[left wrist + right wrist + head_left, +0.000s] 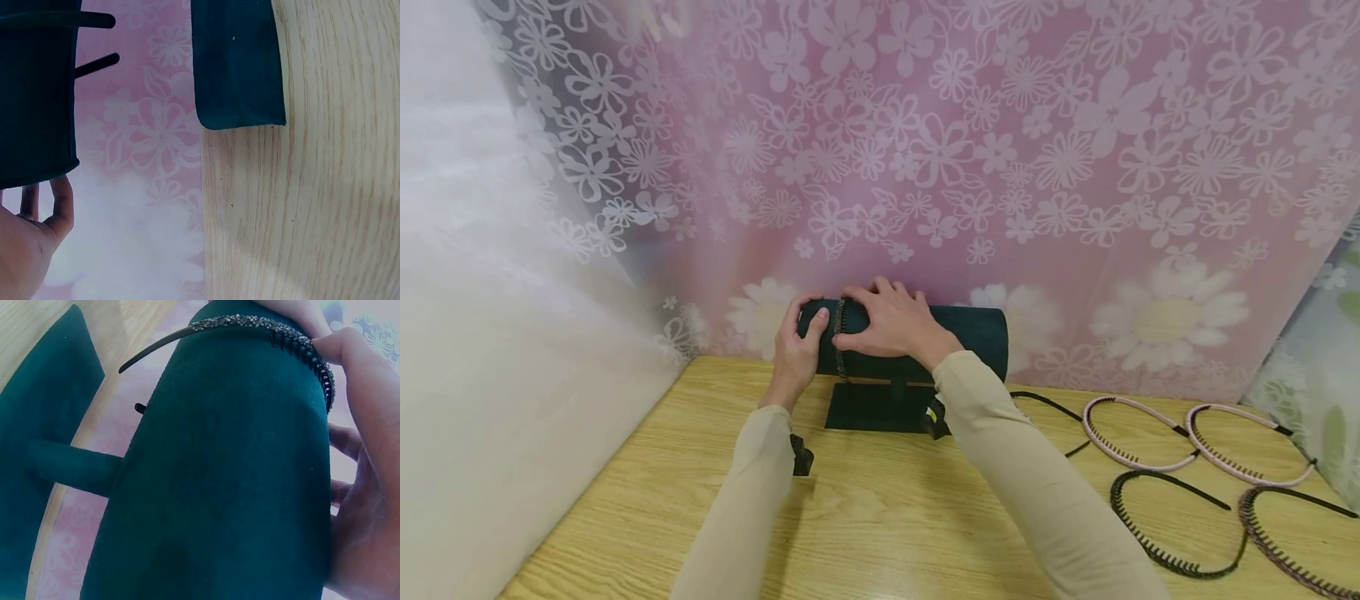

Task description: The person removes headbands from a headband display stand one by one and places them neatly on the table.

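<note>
A dark green velvet display stand [977, 335] has a horizontal roll on a short post above a flat base [868, 408]. Over the roll's left part sits a dark glittery toothed headband [247, 321], its two bare ends showing below the roll in the left wrist view. My left hand [793, 354] grips the roll's left end, thumb on the front and fingers behind. Just right of it, my right hand [895, 323] reaches over the top. Its thumb [334, 347] presses the headband's edge, while the other fingers lie over the roll's far side.
On the wooden table [865, 517] at the right lie two pink headbands [1101, 446] [1206, 454], a black one [1123, 508], a brownish one [1262, 533] and another dark one [1045, 400] partly behind my right sleeve. A pink floral curtain [925, 150] hangs close behind the stand.
</note>
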A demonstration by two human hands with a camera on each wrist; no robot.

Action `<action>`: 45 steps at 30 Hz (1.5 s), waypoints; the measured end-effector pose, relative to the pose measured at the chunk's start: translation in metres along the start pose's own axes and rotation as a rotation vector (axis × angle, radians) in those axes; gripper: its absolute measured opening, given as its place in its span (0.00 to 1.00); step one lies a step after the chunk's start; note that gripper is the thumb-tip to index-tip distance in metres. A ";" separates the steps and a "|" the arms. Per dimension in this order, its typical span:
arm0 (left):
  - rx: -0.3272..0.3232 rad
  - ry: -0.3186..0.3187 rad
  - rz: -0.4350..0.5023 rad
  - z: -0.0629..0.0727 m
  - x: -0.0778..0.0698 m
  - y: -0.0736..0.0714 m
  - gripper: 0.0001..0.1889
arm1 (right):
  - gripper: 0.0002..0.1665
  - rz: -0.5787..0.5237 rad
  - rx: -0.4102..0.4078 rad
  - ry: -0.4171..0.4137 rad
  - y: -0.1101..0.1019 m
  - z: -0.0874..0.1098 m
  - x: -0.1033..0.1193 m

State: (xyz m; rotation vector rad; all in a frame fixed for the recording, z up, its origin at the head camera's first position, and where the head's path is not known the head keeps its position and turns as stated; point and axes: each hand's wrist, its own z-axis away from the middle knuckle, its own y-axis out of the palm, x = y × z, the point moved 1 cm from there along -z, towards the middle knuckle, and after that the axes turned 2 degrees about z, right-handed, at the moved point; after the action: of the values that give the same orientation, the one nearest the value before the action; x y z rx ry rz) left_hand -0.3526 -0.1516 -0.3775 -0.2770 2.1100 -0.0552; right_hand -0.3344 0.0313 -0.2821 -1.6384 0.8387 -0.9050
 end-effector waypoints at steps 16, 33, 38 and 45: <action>0.027 -0.056 0.015 0.014 -0.038 -0.001 0.24 | 0.49 0.008 0.005 -0.009 -0.003 0.009 -0.007; 0.028 -0.058 0.015 0.013 -0.039 -0.001 0.23 | 0.50 0.004 0.010 0.000 -0.008 0.017 -0.014; 0.012 -0.049 0.014 0.008 -0.021 -0.001 0.24 | 0.50 0.005 0.013 0.008 -0.010 0.019 -0.019; -0.012 -0.007 0.001 0.001 -0.001 0.000 0.24 | 0.50 0.007 0.009 0.008 -0.012 0.023 -0.023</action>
State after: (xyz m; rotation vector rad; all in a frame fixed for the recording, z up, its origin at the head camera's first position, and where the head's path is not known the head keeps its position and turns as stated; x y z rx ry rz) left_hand -0.3513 -0.1513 -0.3777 -0.2825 2.1041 -0.0413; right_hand -0.3242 0.0642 -0.2784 -1.6240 0.8440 -0.9094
